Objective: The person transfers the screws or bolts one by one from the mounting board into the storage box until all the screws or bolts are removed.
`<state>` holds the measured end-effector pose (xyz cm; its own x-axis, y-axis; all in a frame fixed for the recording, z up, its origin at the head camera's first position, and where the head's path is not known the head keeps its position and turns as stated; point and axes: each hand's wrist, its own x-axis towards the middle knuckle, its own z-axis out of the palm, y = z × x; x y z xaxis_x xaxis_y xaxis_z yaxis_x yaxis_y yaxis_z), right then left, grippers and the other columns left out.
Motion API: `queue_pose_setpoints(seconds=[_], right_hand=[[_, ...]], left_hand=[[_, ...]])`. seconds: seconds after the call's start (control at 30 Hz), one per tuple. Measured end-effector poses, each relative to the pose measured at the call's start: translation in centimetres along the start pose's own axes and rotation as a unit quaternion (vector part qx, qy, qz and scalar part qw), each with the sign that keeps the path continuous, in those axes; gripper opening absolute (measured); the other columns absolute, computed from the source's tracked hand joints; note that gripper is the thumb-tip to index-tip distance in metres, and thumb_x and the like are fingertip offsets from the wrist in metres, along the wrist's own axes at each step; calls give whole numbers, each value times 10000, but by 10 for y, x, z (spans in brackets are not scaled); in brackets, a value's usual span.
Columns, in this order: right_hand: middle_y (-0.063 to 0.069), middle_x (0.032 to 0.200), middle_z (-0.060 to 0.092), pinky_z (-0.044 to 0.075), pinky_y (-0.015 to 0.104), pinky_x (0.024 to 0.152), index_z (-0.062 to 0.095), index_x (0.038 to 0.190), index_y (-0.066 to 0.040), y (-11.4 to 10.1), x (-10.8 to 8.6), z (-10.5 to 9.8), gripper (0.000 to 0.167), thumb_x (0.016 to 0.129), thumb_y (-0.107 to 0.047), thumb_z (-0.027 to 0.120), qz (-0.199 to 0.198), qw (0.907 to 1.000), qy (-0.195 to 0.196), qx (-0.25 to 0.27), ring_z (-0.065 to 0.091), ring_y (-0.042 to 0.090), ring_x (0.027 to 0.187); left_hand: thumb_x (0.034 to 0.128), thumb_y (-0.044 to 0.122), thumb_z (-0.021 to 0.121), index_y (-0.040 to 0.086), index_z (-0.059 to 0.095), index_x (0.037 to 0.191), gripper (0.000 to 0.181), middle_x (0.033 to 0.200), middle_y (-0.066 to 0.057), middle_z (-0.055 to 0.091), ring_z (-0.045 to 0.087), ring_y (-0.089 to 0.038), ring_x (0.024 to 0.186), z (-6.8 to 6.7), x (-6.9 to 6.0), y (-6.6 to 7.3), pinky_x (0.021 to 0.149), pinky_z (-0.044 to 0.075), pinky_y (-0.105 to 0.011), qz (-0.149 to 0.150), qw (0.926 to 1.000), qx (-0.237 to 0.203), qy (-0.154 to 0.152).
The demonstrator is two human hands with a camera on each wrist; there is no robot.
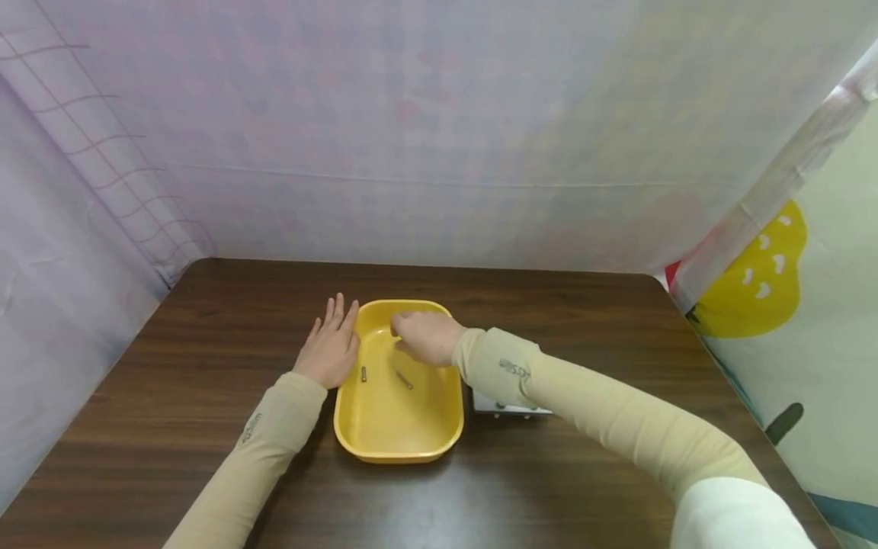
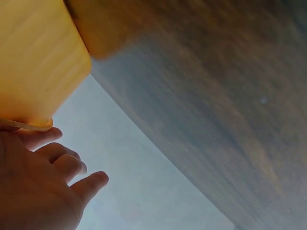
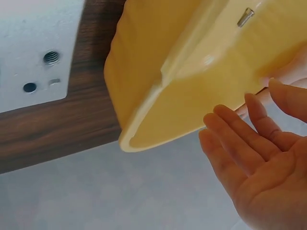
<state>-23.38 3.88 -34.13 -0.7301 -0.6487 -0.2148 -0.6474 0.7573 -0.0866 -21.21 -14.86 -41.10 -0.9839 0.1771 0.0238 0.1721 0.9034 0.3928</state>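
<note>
A yellow tray (image 1: 398,438) holds two small metal screws, one near its left side (image 1: 363,374) and one near the middle (image 1: 404,380). My left hand (image 1: 328,352) grips the tray's left rim, thumb side over the inside and the other fingers spread outside; the left wrist view shows this hand (image 2: 41,177) against the rim. Above the tray's far right part is my right hand (image 1: 428,337), its fingers pointing down. The right wrist view shows that hand (image 3: 264,172) with fingers loosely bent and apart, nothing between them, and one screw (image 3: 245,17) beyond in the tray.
Right of the tray, partly under my right forearm, a pale metal block (image 1: 504,406) with round holes lies on the dark wooden table (image 1: 583,473). Pale cloth hangs behind the table's far edge and at both sides.
</note>
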Motion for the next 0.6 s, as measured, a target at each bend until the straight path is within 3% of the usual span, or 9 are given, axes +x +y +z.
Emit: queue_pose_setpoints(seconds=[0.37,0.6], right_hand=[[91,1228,678,588,378,884,598,1275,-63,13,-8,-2,311,1010,-221,565,292,9991,243,207,679,244,1036],[149,1289,632,559,391,968,565,1297,-9,29,-15,-4,321,1015,-161,543,357,9971,477,470,647,288,1116]], left_hand=[[1066,215,251,34,121,1580,560,1650,-166,39,59,-359,1528,0,0,1,1241,131,-572,44,10000,-51,-37],[1061,189,248,-26,118,1565,563,1645,-194,63,67,-368,1525,1,0,2,1255,107,-519,103,9998,-133,-82]])
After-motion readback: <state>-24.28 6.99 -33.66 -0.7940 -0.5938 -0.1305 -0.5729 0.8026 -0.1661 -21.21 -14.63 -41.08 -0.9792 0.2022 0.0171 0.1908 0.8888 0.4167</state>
